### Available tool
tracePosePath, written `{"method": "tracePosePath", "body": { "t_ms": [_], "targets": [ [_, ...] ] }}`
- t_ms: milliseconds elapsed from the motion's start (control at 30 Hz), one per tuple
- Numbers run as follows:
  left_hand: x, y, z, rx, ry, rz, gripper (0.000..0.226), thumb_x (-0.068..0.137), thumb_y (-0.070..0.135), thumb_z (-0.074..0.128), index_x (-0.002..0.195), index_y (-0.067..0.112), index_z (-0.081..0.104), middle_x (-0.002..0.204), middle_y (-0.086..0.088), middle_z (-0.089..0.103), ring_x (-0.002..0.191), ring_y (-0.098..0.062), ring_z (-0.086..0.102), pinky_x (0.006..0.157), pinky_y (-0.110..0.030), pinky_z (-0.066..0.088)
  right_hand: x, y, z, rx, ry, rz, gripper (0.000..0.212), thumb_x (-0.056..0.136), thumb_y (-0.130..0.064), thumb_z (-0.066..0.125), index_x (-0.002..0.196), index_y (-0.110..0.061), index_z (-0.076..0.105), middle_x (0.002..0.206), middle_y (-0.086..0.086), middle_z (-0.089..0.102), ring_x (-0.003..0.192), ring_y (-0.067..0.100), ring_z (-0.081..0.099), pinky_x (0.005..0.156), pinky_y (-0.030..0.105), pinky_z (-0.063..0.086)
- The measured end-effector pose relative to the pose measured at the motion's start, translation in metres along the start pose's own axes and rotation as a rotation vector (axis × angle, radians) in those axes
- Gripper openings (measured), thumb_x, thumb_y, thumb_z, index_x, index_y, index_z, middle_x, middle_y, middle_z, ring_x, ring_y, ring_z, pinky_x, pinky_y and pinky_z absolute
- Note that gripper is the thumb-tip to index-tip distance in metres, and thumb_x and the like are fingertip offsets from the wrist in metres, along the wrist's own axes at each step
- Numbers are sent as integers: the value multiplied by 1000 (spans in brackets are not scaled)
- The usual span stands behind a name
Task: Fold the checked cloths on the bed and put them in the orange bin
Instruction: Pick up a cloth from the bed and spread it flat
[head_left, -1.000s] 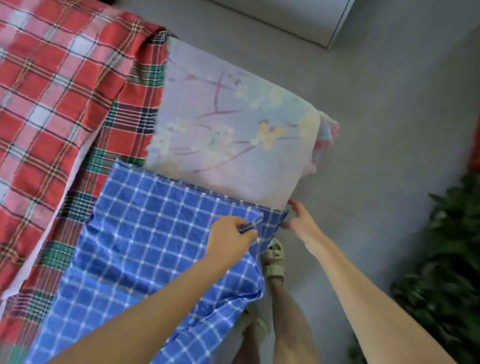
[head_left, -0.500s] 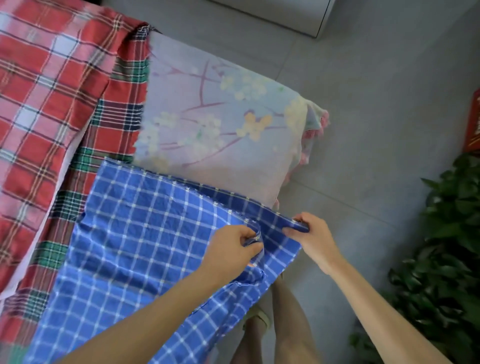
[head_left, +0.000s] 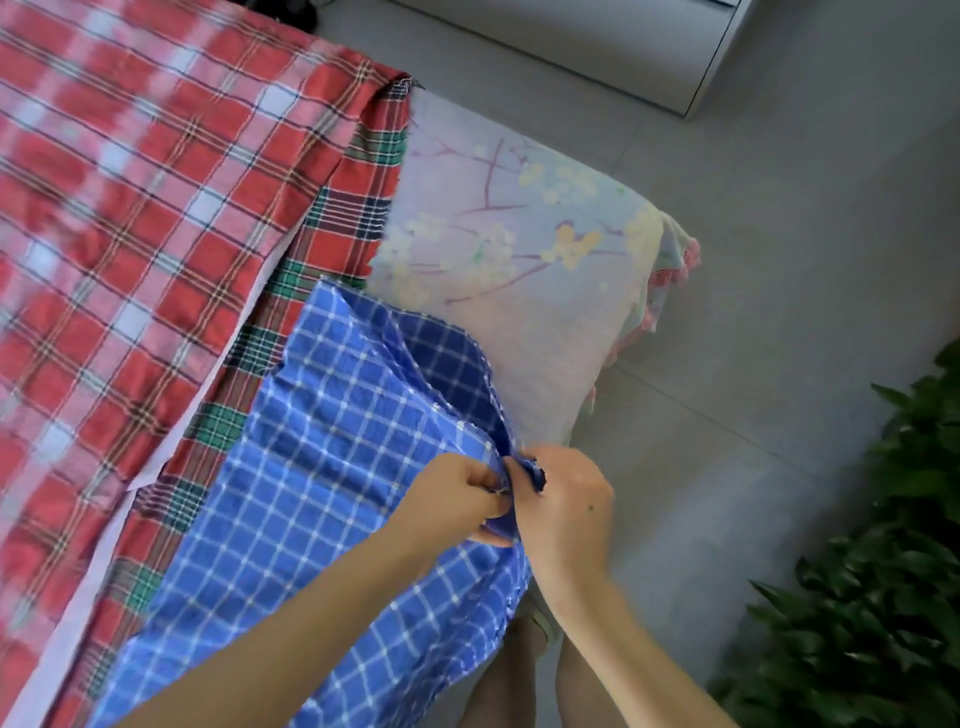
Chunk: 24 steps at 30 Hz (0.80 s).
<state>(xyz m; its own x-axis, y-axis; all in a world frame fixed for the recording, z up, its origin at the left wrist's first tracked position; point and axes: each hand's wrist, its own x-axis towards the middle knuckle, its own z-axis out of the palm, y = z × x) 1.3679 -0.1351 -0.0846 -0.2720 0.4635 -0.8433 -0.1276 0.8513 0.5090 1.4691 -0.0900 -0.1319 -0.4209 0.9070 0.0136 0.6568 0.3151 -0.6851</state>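
Note:
A blue checked cloth (head_left: 311, 509) lies on the bed's near corner, bunched and lifted toward its right edge. My left hand (head_left: 452, 499) and my right hand (head_left: 566, 509) meet there, and each pinches the gathered blue fabric between fingers and thumb. A red-and-white checked cloth (head_left: 130, 218) is spread across the left of the bed. A red-and-green checked cloth (head_left: 358, 187) lies under it along its right side. No orange bin is in view.
A pale floral bedsheet (head_left: 519, 270) covers the bed's far corner. Grey floor tiles (head_left: 753, 364) lie to the right. A leafy green plant (head_left: 893, 571) stands at the right edge. A white cabinet (head_left: 623, 47) is at the top. My legs show below the hands.
My hands have come together, drawing the blue cloth's corners to one point. The cloth has risen off the bed and bunched up. The view has shifted right.

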Motion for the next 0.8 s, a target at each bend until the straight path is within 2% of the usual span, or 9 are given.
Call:
{"method": "tracePosePath", "body": {
  "t_ms": [167,333,433,500,567,600,667,700,800],
  "targets": [
    [-35,-10,-20,-348,66,-70,20,86,-11,44,77,-8,61,55,-9,61,49,-14,62,55,-25,55,-28,-37,-10,65,-90,-224,24,80,-13,46,75,-6,69,65,2,62,61,20,56,62,22,35],
    [-61,-27,-34,-494,192,-98,48,88,36,59,45,15,50,45,2,47,42,-11,49,47,-21,45,-57,-74,-24,69,-287,-359,29,80,-12,43,91,-5,68,81,1,65,69,20,57,69,23,39],
    [-73,-34,-45,-413,263,-50,32,84,21,69,61,6,54,55,-8,53,45,-14,53,46,-22,47,-65,-93,-36,135,-429,-334,27,79,-8,47,96,-13,67,86,-8,64,75,12,58,76,15,40],
    [-83,-37,-56,-392,309,-45,25,82,4,65,61,3,53,58,-12,56,46,-17,57,50,-29,54,-64,-104,-44,222,-582,-161,39,80,3,50,107,-23,64,96,-14,62,88,3,58,85,8,40],
    [-94,-42,-66,-283,353,2,35,83,1,61,54,8,45,45,-2,50,41,-11,53,53,-29,56,-60,-113,-53,342,-728,13,46,82,6,47,112,-27,59,105,-11,64,98,2,60,89,10,43],
    [-105,-45,-73,-168,369,54,38,85,3,60,52,11,43,40,4,49,40,-9,52,55,-30,56,-54,-123,-55,318,-713,-39,47,82,4,45,117,-25,57,111,-10,63,105,4,59,91,10,42],
    [-124,-48,-83,152,347,188,36,88,12,55,54,14,48,47,2,56,46,-9,53,64,-34,53,-37,-138,-52,149,-655,-321,61,75,-6,42,133,-24,47,135,-5,50,128,11,43,104,15,26],
    [-134,-49,-87,335,332,238,32,90,18,52,59,15,52,53,1,58,50,-10,51,64,-34,50,-27,-146,-47,61,-685,-509,69,69,-11,44,136,-28,43,145,-1,41,137,16,31,111,26,16],
    [-172,-42,-110,759,374,328,32,89,39,36,81,18,58,63,4,48,59,-12,38,51,-16,27,1,-179,-24,-141,-859,-844,52,67,-21,64,117,-33,56,148,5,37,145,23,16,111,51,-5]
  ]
}}
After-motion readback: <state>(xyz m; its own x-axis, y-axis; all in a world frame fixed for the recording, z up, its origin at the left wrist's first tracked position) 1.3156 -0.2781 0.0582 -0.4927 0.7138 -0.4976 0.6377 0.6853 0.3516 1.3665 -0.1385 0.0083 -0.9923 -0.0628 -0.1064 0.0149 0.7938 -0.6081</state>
